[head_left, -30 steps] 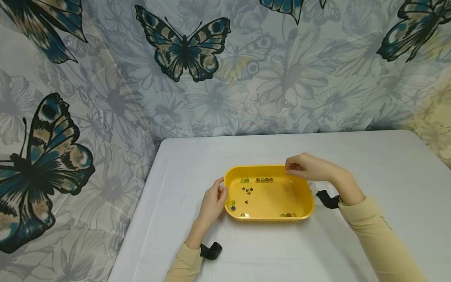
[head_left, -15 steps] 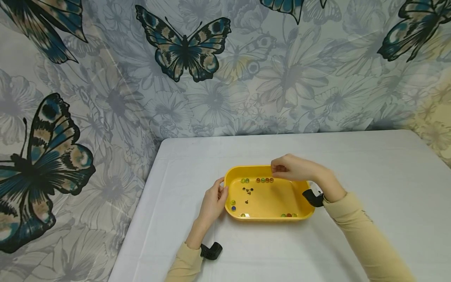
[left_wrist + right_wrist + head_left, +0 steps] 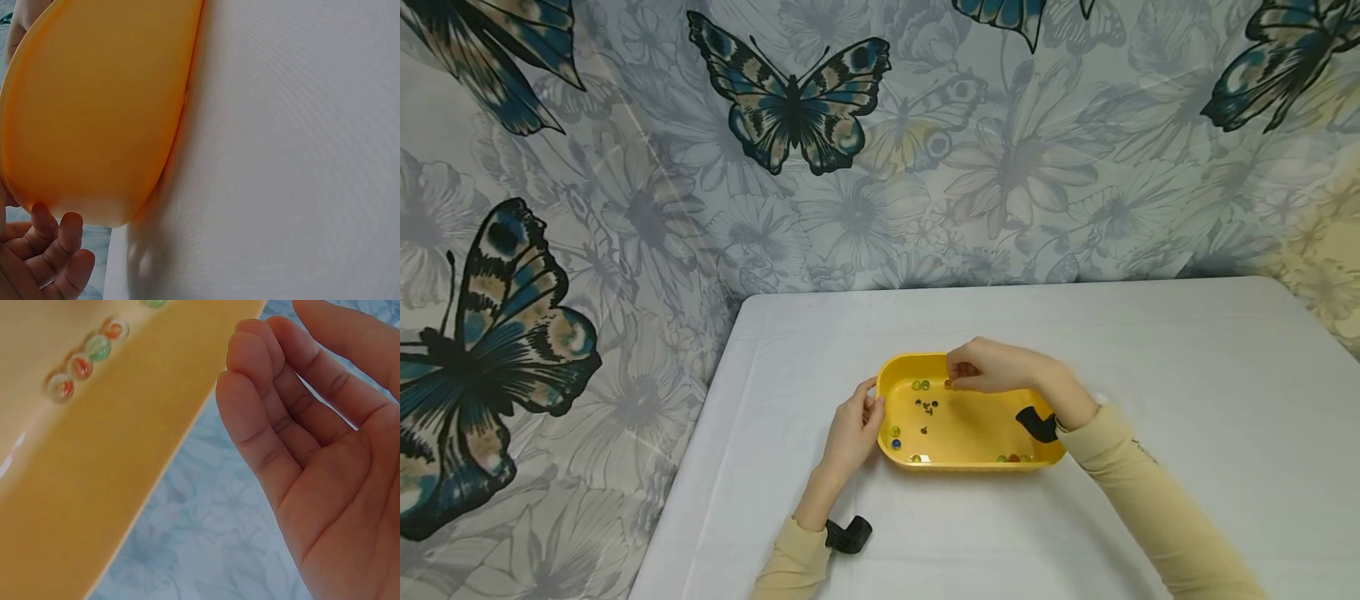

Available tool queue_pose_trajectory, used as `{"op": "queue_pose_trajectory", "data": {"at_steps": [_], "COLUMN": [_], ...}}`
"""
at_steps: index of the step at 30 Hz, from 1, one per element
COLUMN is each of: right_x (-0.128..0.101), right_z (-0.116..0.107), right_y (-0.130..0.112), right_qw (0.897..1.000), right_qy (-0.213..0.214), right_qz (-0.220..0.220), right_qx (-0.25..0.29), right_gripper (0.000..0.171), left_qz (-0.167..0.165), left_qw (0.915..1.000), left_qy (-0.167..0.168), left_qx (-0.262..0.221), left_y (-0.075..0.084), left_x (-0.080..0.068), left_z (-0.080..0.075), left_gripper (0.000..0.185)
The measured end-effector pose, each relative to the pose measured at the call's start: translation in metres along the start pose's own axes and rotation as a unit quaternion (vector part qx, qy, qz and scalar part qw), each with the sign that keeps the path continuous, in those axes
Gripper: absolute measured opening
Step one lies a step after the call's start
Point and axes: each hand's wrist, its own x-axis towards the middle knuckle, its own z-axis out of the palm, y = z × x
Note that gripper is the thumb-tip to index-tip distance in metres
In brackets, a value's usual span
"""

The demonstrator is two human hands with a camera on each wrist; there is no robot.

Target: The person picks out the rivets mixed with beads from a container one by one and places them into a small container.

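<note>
A yellow plastic tray [image 3: 977, 427] lies on the white table, with glass marbles scattered inside it. My left hand [image 3: 852, 427] grips the tray's left end; its curled fingertips [image 3: 74, 228] show against the outer wall in the left wrist view. Over the far rim is my right hand [image 3: 996, 367], its fingers gently bent and nothing seen between them. Just below it, a row of orange and green marbles [image 3: 79, 366] lies along the tray's far wall; the hand covers most of that row in the head view. Two yellow-green marbles [image 3: 921, 385] sit left of the right fingertips.
Small dark bits [image 3: 928, 407] lie in the tray's left half. A blue marble [image 3: 897, 444] rests near the left wall, and a few more marbles [image 3: 1013, 458] along the near wall. Behind the white-covered table [image 3: 1210, 375] hangs a butterfly-patterned backdrop [image 3: 850, 208].
My right hand has moved left along the tray's far rim, from near the right corner to above the marble row. The left hand and tray stay put.
</note>
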Motion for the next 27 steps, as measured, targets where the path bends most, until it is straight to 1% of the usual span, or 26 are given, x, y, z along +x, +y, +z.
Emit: {"op": "queue_pose_trajectory", "data": {"at_steps": [7,13,18,21,27], "right_x": [0.013,0.021,0.027,0.030,0.037], "right_z": [0.007,0.012,0.018,0.021,0.027], "right_y": [-0.004,-0.008,-0.009,-0.010,-0.013], "right_qw": [1.000,0.999,0.999,0.998,0.997], "right_qy": [-0.025,-0.032,-0.041,-0.054,-0.072], "right_qz": [-0.007,-0.022,-0.023,-0.016,0.007], "right_qx": [-0.003,0.003,0.004,0.007,-0.006], "right_gripper": [0.012,0.013,0.013,0.012,0.015], "left_qz": [0.007,0.008,0.009,0.006,0.002], "left_qw": [1.0000,1.0000,1.0000,1.0000,1.0000], "left_qy": [0.003,0.003,0.003,0.001,-0.002], "left_qx": [0.003,0.001,0.002,0.004,0.003], "left_y": [-0.001,-0.001,-0.001,0.000,0.000], "left_x": [0.000,0.001,0.000,0.000,0.000], "left_z": [0.000,0.000,-0.001,-0.001,-0.001], "left_gripper": [0.036,0.036,0.036,0.037,0.037]}}
